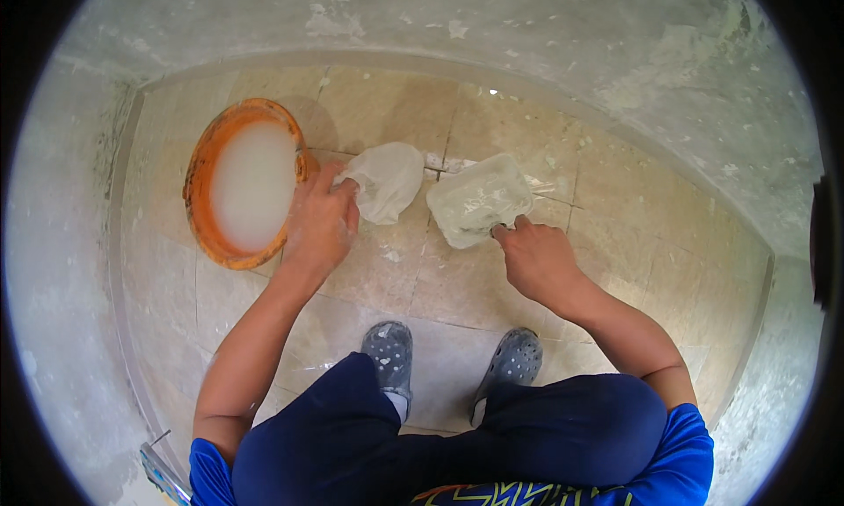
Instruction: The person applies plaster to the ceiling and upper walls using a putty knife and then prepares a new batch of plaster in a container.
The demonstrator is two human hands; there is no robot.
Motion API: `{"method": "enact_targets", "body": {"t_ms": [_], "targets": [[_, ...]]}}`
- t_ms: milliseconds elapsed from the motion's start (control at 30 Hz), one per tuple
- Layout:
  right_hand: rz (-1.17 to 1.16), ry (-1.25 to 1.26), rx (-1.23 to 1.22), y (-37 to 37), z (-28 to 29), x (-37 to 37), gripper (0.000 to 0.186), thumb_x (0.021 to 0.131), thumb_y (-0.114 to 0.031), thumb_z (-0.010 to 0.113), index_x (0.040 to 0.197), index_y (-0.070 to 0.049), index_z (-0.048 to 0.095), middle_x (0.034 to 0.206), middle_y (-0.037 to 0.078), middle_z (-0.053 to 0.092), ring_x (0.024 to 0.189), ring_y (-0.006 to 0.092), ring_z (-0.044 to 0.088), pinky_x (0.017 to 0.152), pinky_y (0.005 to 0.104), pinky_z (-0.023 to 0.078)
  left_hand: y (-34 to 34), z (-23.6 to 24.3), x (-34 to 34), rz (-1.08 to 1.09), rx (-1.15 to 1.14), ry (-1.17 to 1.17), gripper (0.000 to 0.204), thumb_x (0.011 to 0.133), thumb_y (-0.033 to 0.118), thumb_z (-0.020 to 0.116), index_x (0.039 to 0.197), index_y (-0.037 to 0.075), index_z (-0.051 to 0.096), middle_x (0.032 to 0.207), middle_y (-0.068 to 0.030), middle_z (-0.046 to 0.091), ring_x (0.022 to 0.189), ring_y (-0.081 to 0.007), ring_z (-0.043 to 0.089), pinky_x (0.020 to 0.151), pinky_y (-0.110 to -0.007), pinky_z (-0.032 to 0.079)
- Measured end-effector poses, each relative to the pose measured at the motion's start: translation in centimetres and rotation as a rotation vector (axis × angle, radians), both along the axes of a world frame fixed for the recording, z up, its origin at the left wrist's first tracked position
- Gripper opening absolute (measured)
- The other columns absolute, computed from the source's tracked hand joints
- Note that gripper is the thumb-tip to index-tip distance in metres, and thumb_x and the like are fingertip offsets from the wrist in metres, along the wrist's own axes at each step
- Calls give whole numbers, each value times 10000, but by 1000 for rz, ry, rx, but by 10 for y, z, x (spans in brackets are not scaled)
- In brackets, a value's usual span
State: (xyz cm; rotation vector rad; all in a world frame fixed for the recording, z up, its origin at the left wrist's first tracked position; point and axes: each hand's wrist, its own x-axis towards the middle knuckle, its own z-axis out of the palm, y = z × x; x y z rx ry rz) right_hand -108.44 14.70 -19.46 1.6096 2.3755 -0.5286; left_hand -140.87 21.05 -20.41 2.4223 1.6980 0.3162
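My left hand (318,220) is closed, pinching the edge of a crumpled whitish piece (387,181) that looks like a thin plastic bag or a wet cloth; I cannot tell which. The back of that hand overlaps the right rim of an orange bucket (200,209), which holds cloudy white liquid (253,185). Over to the right, my right hand (541,258) grips the near edge of a clear rectangular plastic container (479,198), thumb and fingers closed on it. The container is smeared with whitish residue, and what lies inside it is hard to make out.
Beige floor tiles (615,242) with white splashes lie beneath everything. Grey, patchy plastered walls (492,18) enclose the space at the back and both sides. My feet in grey clogs (389,352) stand just in front. A flat object (163,475) leans at the lower left.
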Motion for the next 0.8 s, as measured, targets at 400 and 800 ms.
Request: {"method": "enact_targets", "body": {"t_ms": [400,800], "targets": [[-72,145,113,7,38,11,299,871,-97,651,1164,-81,706,886,165,677,790,370,713,690,492,567,20,19,-10,128,-26,-450,301,811,-129,563,1004,-23,769,1285,-172,642,988,-276,684,780,-346,537],[-546,1077,-398,59,47,-15,249,982,-199,693,1126,1,725,799,67,690,772,92,614,681,304,469,6,25,-19,98,-126,-149,332,786,-74,601,1087,-91,741,1490,-236,557,1251,-440,563,1057,-447,498]]}}
